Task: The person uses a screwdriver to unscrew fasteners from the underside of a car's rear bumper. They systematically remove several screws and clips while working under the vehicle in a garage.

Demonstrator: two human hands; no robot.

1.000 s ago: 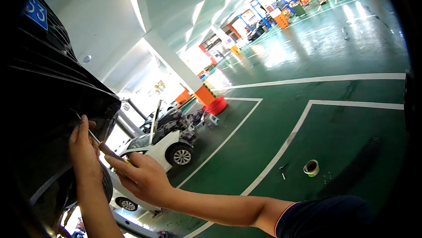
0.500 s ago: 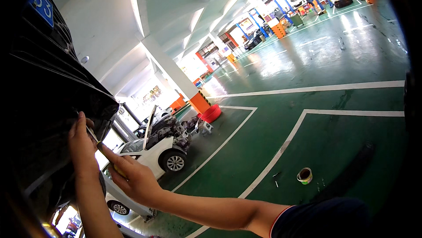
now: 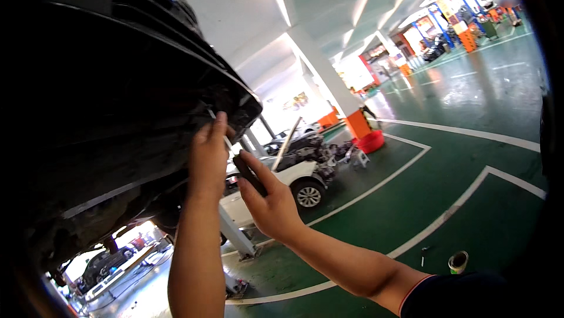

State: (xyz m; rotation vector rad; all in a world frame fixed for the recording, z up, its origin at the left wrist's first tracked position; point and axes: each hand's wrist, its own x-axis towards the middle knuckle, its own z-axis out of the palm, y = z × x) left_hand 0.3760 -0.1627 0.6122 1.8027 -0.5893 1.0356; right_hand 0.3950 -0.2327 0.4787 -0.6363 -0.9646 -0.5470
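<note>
1. Fingers of the right hand are closed on a screwdriver, angled up beneath a black car.
2. Now the shaft is partly covered by the left hand, whose grip cannot be told; the tip is hidden.
3. A dark handle and slim, pale shaft are seen.

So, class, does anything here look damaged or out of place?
The white car has its front stripped, inner parts exposed, as if mid-repair. A can sits out on the floor, where feet could catch it.
</note>
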